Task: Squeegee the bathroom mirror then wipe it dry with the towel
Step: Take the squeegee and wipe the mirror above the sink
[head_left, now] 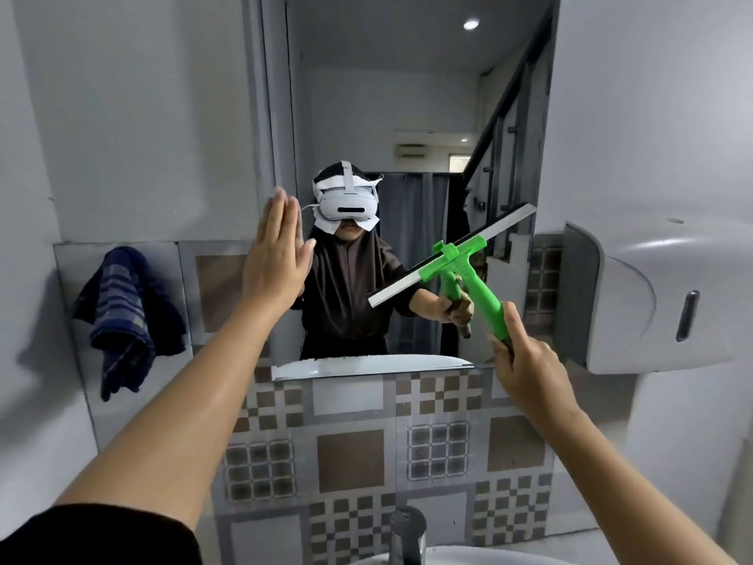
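A tall bathroom mirror (407, 116) hangs on the wall ahead, reflecting a person in a headset. My right hand (525, 356) grips the lower end of a green squeegee (476, 275). Its white blade is tilted, running from lower left up to the right edge of the mirror, and lies against or just off the glass. My left hand (277, 254) is flat, fingers together and pointing up, pressed at the mirror's left edge. A dark blue striped towel (126, 316) hangs on the wall at the left, apart from both hands.
A white wall dispenser (652, 299) sticks out at the right, close to my right hand. Patterned tiles (350, 450) cover the wall below the mirror. A chrome tap (407, 536) and the white basin rim (468, 558) sit at the bottom.
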{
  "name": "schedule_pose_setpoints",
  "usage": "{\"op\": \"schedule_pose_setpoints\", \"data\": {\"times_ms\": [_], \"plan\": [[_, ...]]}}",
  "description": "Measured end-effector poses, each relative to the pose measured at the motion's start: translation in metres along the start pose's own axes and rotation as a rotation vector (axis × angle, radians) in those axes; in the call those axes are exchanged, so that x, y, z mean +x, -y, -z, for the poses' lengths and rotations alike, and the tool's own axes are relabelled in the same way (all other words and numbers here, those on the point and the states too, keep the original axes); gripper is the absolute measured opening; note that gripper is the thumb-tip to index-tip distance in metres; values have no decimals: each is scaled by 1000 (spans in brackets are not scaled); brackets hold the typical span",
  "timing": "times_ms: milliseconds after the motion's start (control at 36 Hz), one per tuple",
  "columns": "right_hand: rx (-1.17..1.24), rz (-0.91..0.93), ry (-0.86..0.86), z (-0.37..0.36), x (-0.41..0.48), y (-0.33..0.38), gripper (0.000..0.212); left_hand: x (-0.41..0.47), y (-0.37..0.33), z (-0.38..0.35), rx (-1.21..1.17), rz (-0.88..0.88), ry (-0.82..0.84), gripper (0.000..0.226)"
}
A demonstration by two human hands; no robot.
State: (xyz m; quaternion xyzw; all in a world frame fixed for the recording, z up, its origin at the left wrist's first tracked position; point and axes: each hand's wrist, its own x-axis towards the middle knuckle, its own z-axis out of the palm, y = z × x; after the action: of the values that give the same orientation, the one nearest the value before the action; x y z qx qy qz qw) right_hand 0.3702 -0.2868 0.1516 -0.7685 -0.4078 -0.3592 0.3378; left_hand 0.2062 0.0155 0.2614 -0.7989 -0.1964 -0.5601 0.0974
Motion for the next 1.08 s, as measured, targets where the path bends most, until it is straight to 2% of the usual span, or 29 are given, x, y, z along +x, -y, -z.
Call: {"op": "schedule_pose_setpoints", "data": {"times_ms": [222, 333, 472, 528, 722, 972, 1083], "plan": [[244, -314, -82, -26, -28, 55, 57, -3, 4, 13, -102, -94, 47, 66], [370, -460, -97, -35, -30, 80, 48, -2, 11, 12, -120, -140, 61, 66], [525, -576, -163, -47, -31, 121, 27, -2, 17, 10, -140, -171, 58, 68], [555, -614, -185, -55, -33, 137, 28, -2, 20, 11, -145, -184, 67, 70], [616, -624, -174, -76, -46, 183, 40, -1, 26, 19, -140, -225, 113, 70], [561, -579, -101, -87, -62, 199, 54, 0, 28, 30, -126, -241, 152, 67], [481, -526, -4, -85, -70, 204, 58, 0, 27, 29, -107, -235, 150, 68]]}}
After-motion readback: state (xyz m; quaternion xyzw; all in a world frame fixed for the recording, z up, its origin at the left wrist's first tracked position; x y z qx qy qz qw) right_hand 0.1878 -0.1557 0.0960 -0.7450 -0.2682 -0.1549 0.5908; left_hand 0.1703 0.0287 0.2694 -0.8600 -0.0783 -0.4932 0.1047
